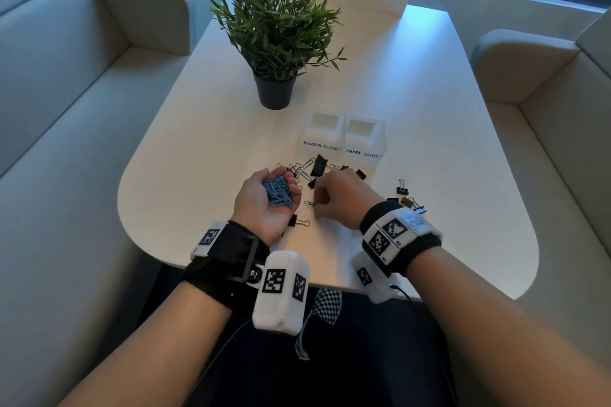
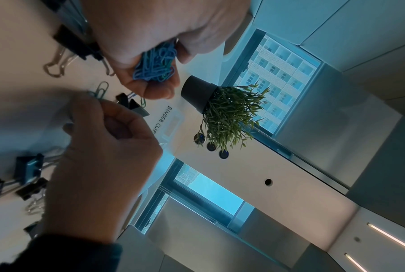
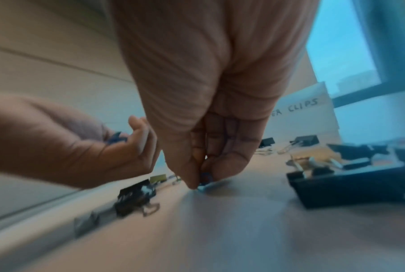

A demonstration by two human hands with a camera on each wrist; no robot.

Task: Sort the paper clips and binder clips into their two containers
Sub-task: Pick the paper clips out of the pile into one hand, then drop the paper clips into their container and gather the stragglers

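— Left hand cups a heap of paper clips; right hand pinches one paper clip lying on the table.

— Handling?

— Light, thin, probably slippery wire; pinch its raised end.
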